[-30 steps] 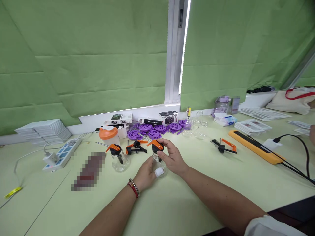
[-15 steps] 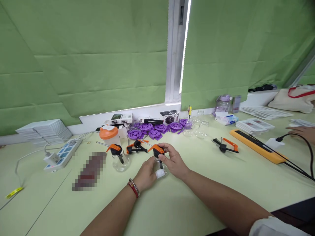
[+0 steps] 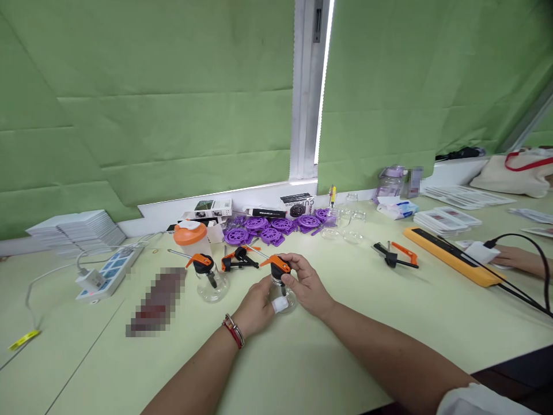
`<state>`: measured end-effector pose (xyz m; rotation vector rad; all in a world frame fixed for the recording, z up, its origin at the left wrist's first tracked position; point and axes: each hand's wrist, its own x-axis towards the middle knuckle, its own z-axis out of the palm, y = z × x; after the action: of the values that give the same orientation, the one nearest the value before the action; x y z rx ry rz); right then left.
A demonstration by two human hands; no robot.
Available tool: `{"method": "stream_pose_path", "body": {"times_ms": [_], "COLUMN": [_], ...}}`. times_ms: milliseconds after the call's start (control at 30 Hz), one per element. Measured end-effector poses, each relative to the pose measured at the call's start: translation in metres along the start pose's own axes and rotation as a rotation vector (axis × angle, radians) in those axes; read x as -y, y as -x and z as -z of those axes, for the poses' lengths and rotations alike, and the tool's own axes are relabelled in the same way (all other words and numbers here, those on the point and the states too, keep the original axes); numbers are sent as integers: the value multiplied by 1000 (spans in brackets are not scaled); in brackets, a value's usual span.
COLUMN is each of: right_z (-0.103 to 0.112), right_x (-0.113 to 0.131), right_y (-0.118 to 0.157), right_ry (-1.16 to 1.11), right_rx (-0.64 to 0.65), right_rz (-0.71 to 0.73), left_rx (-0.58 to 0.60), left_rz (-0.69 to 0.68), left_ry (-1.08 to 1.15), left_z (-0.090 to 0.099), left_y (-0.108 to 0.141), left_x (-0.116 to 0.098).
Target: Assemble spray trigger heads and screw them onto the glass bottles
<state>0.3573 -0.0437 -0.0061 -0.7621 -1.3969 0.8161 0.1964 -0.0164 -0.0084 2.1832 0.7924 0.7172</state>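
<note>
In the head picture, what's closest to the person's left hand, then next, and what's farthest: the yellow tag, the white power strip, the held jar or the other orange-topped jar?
From the left hand:
1. Held jar: touching the hand.
2. Other orange-topped jar: just to its left.
3. White power strip: further left.
4. Yellow tag: far left.

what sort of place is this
Probably a workroom for light assembly: the long table bears a heap of purple plastic parts, a loose orange-and-black part and a power strip.
</note>
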Motion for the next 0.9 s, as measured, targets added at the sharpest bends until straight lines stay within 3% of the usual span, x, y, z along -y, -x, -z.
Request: {"method": "stream_pose_path", "body": {"times_ms": [267,400,467,533,700,900], "right_z": [-1,1,1,0,-3,-5], "right_x": [-1,-2,-1,1,9,18], "right_y": [5,4,4,6,11,10], "right_ry": [-30,-18,26,99,328,509], "right_rx": [2,19,36,63,135,215], "right_rz": [-33,-32,-16,20,115,315], "left_rx": [-10,-237,-360,-408,-387,-330], "left_rz": [7,44,67,116,360,372], "left_ry": [-62,-159,-88,83,379,419], "left_z": [1,8,11,12,11,18], "left_y": [1,6,8,8,7,9], "left_x": [0,-6,-14,-23,-37,-44]}}
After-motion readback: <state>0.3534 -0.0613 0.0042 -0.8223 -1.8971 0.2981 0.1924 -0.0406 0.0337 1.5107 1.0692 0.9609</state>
